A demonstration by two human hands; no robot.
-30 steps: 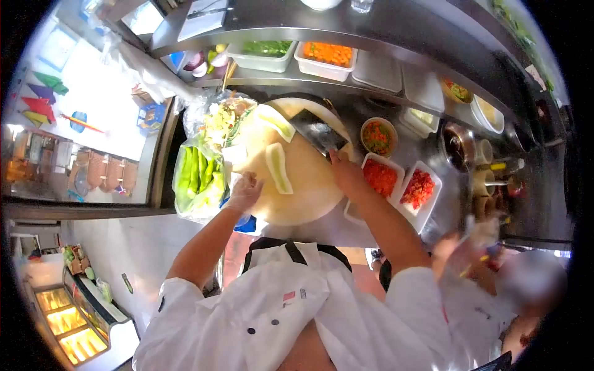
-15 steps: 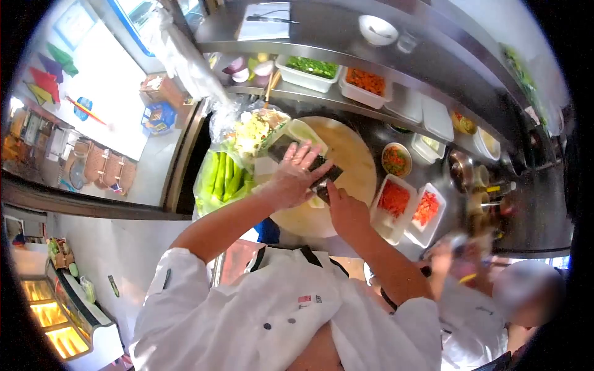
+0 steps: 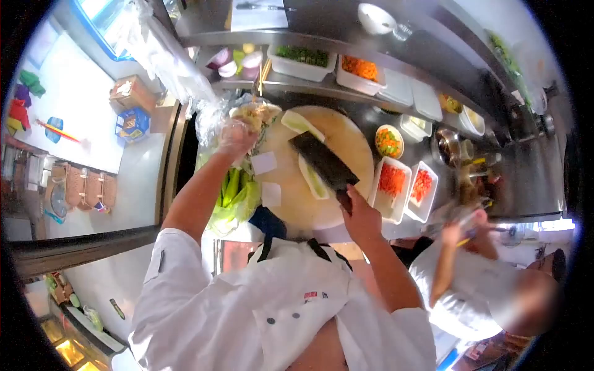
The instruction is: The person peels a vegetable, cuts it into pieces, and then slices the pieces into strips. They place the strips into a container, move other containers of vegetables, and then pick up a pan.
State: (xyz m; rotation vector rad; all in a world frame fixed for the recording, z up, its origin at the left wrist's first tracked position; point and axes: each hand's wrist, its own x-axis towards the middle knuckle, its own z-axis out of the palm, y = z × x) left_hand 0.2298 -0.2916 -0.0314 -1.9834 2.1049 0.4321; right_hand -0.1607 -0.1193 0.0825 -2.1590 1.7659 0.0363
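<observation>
Now, the cleaver [image 3: 323, 162] lies slantwise over the round chopping board [image 3: 352, 145], its handle at the near right and its blade reaching to the far left. The right hand [image 3: 364, 217] has its fingers clenched round the handle. Of the two pale green strips, the near strip [image 3: 315, 178] sits left of the right fingers, with its long axis running from the far side to the near side and leaning slightly right at the near end. The blade crosses its far end in this view; whether they touch, I cannot tell. The far strip [image 3: 302, 125] lies beyond the blade, its long axis slanting from far left to near right, roughly along the line of the blade.

The left hand [image 3: 236, 140] is off the board's far left side, at the pile of chopped scraps [image 3: 258, 114]. Its fingers are blurred, so I cannot tell whether they grasp anything. The far strip lies to the right of them; the right hand is the nearer one to the near strip, the left hand to the far strip.
</observation>
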